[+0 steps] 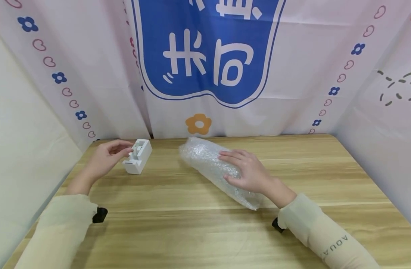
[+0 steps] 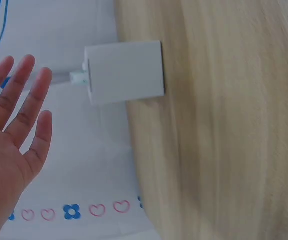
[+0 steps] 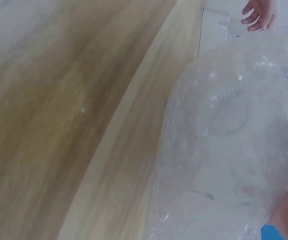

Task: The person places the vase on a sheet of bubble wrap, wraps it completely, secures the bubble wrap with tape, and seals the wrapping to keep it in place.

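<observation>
A white tape dispenser (image 1: pixel 138 157) stands near the back left of the table. My left hand (image 1: pixel 106 157) is at its left side, thumb and index finger curved toward the top, with a gap between them. Spread fingers show from the palm side on the left hand (image 2: pixel 14 115) in the left wrist view, beside the tape dispenser (image 2: pixel 126 72). A long bundle of clear bubble wrap (image 1: pixel 205 157) lies slantwise across the middle. My right hand (image 1: pixel 247 170) rests on top of it, fingers and thumb laid over the wrap. The bubble wrap (image 3: pixel 218 150) fills much of the right wrist view.
The wooden table (image 1: pixel 158 231) ends at the back against a printed white cloth (image 1: pixel 259 119) with a blue emblem. A pale cloth side (image 1: pixel 20 130) rises on the left and another on the right.
</observation>
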`<state>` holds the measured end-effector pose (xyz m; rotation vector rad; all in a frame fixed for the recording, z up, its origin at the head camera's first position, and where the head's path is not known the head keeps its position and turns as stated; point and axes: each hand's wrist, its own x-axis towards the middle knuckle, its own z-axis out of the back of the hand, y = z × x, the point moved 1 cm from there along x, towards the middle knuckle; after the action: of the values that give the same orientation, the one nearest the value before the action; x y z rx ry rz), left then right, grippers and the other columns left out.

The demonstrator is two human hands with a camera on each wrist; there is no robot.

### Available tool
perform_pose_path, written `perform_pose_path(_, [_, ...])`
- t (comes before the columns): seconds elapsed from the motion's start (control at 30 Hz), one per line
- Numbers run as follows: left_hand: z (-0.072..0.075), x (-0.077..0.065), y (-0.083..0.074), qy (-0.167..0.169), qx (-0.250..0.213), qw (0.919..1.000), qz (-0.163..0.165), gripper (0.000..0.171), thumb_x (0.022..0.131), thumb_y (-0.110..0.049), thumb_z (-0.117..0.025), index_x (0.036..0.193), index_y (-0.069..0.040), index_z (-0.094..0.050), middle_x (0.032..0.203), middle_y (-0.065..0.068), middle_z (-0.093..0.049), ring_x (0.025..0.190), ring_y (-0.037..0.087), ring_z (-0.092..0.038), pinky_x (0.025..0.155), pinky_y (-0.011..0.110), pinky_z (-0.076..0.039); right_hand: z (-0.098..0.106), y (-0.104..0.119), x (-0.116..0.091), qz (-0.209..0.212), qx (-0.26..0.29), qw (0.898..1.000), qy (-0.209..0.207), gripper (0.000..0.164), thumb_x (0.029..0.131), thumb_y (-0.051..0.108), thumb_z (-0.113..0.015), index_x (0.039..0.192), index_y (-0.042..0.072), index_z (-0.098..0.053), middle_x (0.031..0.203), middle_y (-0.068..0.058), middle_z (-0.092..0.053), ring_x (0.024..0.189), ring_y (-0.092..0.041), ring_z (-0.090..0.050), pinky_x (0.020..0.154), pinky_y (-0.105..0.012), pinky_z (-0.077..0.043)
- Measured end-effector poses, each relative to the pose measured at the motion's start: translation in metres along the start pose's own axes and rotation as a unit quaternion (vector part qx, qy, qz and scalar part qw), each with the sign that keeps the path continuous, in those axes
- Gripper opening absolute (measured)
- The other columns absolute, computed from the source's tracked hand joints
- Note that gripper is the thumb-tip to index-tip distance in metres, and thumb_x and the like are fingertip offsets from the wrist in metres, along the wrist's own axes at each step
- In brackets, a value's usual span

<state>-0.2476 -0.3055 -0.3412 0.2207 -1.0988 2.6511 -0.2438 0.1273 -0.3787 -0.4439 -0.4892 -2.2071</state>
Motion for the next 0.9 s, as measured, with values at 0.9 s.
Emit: perform_pose_path(0.9, [-0.014,0.002,0.022,0.028,0.088,0.9778,0.188,0.044,0.092,-0.029,-0.053,0.112,0.009,-0.060,0.115,0.030,-0.055,0.102,0.042,-0.052,0.082,0.050,-0.044,-0.001,0.001,0.000,0.007,-0.008,1.000,-0.004,0.054,0.083,0.043,-0.057,0.131,0.020,-0.053,0.138,0.006,-0.046,0.124,-0.027,-0.041,0.099,-0.053,-0.032])
